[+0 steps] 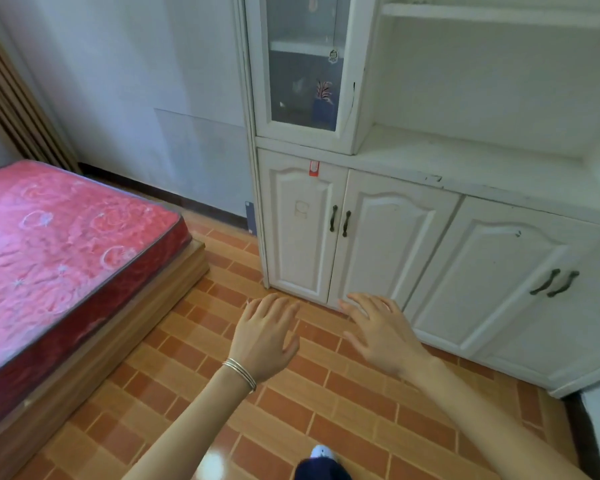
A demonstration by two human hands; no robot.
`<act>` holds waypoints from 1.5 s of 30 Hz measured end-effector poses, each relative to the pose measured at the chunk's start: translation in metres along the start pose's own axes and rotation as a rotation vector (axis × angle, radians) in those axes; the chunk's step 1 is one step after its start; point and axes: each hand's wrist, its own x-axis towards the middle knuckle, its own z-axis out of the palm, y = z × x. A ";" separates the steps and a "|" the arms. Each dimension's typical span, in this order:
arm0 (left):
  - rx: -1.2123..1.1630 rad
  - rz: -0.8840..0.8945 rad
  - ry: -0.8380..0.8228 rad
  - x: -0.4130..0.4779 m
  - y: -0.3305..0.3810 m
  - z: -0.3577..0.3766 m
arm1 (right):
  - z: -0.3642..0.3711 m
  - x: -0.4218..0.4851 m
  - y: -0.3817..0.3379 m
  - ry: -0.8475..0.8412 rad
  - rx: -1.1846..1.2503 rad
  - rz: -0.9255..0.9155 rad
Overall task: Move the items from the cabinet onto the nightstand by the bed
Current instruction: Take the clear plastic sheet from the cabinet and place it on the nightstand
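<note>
Hands out in front, palms down, above the brick-patterned floor (326,410). Left hand (265,336) flat, fingers stretched and close together, nothing held; thin bangles (240,373) round that wrist. Right hand (378,332) likewise empty, fingers spread wide, tips reaching toward the foot of the white cabinet (413,237) but short of touching it. Lower cabinet doors (361,237) all closed, dark handles (339,220) paired at the middle seam, a second pair farther right. Above, a glass-fronted door (305,64), also closed; behind the glass, a small blue pot with a reddish plant (324,105) on the bottom shelf, other shapes there too dim to name. Open shelves on the right side of the cabinet bare. Red patterned mattress (59,244) on a wooden bed base (118,327) at left, well apart from the cabinet. Nightstand outside the view. Dark trouser leg and white shoe tip (323,453) at bottom edge.
</note>
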 end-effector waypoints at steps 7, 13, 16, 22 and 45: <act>0.046 -0.002 0.045 0.145 -0.033 0.009 | -0.019 0.113 0.090 0.067 -0.048 -0.016; 0.036 0.007 0.089 0.228 -0.042 0.026 | -0.023 0.178 0.146 0.066 -0.077 -0.023; 0.048 0.024 0.068 0.262 -0.051 0.037 | -0.020 0.200 0.164 0.055 -0.086 -0.002; 0.031 0.126 0.103 0.352 -0.088 0.052 | -0.021 0.262 0.214 0.101 -0.130 0.055; 0.195 0.510 0.655 0.690 -0.142 -0.081 | -0.228 0.494 0.341 0.625 -0.460 0.126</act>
